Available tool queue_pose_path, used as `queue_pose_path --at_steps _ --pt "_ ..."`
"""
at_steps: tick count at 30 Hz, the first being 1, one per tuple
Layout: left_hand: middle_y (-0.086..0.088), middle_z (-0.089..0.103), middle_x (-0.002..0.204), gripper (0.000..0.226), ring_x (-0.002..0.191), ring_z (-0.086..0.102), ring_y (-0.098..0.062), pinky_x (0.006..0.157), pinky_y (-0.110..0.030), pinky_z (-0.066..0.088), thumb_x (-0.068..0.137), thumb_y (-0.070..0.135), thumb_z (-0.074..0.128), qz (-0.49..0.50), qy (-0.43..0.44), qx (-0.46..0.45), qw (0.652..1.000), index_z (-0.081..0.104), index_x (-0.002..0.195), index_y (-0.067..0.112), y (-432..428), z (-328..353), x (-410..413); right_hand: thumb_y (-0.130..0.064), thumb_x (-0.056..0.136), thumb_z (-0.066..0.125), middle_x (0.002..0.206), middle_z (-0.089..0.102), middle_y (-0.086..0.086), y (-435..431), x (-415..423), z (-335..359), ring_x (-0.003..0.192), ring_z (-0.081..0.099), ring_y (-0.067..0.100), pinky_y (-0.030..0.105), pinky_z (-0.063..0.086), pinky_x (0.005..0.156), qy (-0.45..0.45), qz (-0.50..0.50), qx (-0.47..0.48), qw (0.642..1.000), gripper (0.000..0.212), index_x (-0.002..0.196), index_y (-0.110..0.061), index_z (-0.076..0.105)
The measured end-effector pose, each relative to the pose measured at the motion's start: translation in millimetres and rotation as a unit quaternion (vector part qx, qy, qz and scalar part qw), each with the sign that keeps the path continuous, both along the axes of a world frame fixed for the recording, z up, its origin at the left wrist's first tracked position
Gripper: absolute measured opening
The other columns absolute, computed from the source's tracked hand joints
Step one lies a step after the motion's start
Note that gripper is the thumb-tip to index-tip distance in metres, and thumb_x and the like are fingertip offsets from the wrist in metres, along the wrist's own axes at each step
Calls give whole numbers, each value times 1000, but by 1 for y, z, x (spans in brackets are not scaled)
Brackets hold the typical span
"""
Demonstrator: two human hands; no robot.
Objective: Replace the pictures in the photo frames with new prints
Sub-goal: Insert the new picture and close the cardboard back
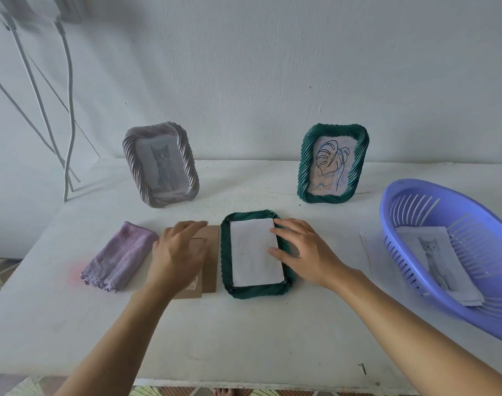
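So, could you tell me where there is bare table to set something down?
Bare: the near strip in front of the face-down green frame, and the gap between the grey frame and the standing green frame. Crowded: the middle row, from cloth to basket.

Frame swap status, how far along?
Done: the face-down green frame is open, backing board off, a white sheet lying in it. In hand: left hand rests on the board, right hand touches the sheet's edge. Left: refit the board; a cat print sits in the basket. Whether the upright grey frame and upright green frame hold new prints, cannot tell.
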State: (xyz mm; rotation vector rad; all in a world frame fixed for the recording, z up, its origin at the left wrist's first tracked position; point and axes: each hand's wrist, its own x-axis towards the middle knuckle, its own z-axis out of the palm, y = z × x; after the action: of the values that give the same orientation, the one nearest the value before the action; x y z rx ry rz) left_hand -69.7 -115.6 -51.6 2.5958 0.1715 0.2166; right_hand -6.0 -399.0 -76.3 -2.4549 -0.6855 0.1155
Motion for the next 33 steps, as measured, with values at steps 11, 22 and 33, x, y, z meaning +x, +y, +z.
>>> queue_pose_path --at_steps 11,22,33 --pt "-2 51 135 57 120 48 -26 97 -38 45 90 54 57 57 129 75 987 48 142 31 -3 2 -18 -64 95 30 152 36 -7 9 -9 -19 141 31 11 37 27 113 -29 -51 3 998 62 142 -28 47" --pt "-10 59 114 30 109 47 -32 84 -30 30 94 24 52 44 107 47 992 61 121 18 2 2 -18 -67 95 29 155 31 -9 8 -5 -20 142 28 10 39 25 115 -16 -51 -9 999 63 145 -33 43" --pt "1 49 132 44 126 44 -20 92 -38 26 98 27 42 23 1 9 1000 56 138 39 13 3 -34 -56 97 45 158 28 -9 5 -5 -17 144 26 10 37 22 118 1 -42 -2 999 53 145 -33 46"
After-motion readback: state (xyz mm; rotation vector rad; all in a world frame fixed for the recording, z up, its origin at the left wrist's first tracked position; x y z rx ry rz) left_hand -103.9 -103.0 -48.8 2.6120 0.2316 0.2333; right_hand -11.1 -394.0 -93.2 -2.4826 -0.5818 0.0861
